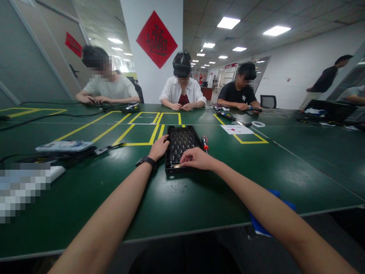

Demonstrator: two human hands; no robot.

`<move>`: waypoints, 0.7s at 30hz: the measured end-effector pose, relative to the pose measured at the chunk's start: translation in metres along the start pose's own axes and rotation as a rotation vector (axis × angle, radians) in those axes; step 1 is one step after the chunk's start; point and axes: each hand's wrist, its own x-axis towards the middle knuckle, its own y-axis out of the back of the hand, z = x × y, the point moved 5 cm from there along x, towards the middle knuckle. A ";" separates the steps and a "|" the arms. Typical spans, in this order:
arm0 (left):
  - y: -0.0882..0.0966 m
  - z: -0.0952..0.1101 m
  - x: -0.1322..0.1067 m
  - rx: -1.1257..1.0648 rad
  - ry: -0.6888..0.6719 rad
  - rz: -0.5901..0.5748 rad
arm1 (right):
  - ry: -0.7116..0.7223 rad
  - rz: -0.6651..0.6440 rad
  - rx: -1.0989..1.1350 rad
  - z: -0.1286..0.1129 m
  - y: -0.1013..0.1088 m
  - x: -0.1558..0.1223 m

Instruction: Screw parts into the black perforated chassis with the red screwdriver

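Observation:
A black rectangular plastic tray [186, 137] lies on the green table in front of me, with rows of small metal-looking pieces inside, too small to name. My left hand [159, 147], a dark band on its wrist, holds the tray's left side wall. Over the tray's near end, the fingers of my right hand [195, 158] are pinched together. Their tips touch a small pale piece [177, 166] by the near wall; whether they grip it is hidden. Just beyond the tray's right side is a screwdriver [204, 142] with a red and dark handle.
Yellow tape [137, 144] marks the green table [142, 213]. Cables and a flat light-blue box [64, 146] lie left. A paper sheet [236, 129] and a white tape roll [258, 124] lie right. A blue item [261, 222] hangs at the front edge. Several people sit opposite.

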 end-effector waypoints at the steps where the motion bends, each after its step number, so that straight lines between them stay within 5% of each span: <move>1: 0.000 0.000 0.000 0.002 0.000 -0.004 | 0.003 -0.002 0.003 0.000 0.000 0.000; 21: -0.001 0.000 0.000 -0.003 0.014 0.009 | 0.042 0.018 -0.007 0.000 0.001 -0.001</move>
